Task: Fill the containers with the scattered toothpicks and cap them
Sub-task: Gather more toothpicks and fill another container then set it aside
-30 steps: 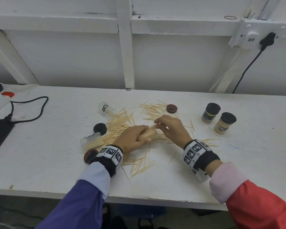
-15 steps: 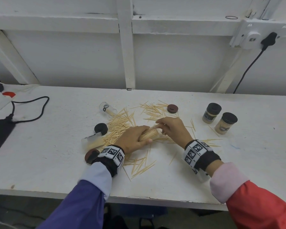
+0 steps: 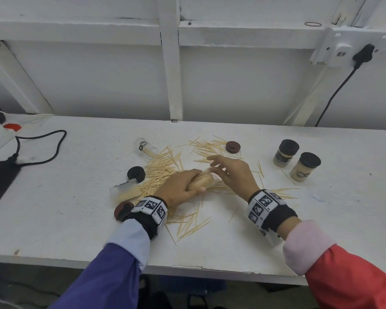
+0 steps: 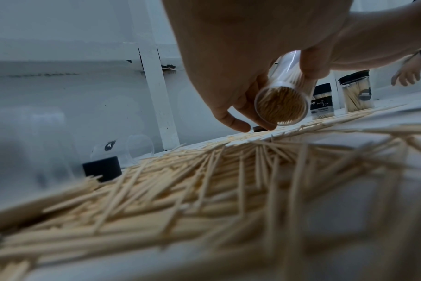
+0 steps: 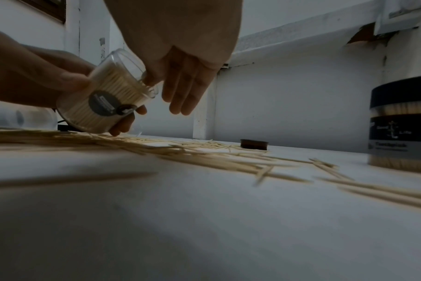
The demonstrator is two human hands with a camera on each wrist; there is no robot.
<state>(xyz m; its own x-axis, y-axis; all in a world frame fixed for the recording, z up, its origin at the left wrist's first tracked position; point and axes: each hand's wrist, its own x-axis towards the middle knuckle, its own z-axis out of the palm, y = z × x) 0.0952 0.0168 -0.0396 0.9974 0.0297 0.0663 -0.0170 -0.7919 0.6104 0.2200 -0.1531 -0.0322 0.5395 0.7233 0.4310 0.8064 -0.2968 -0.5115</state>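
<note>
Between the hands: clear jar [image 3: 202,181], packed with toothpicks, tilted, mouth toward the right hand.
Left hand [image 3: 180,188]: fingers wrapped round jar.
Right hand [image 3: 234,171]: fingers loosely spread, empty, fingertips at jar mouth.
Brown cap [image 3: 232,146]: just beyond right fingertips, nearer that hand.

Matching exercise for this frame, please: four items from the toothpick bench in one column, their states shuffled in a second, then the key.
1. clear jar in the left hand
2. right hand
3. two black-capped jars
4. dark red lid

A. loose on the table, beyond the toothpicks
B. upright, filled
C. tilted, packed, uncapped
D. fingers straight, holding nothing

Pairs: 1-C, 2-D, 3-B, 4-A
</note>
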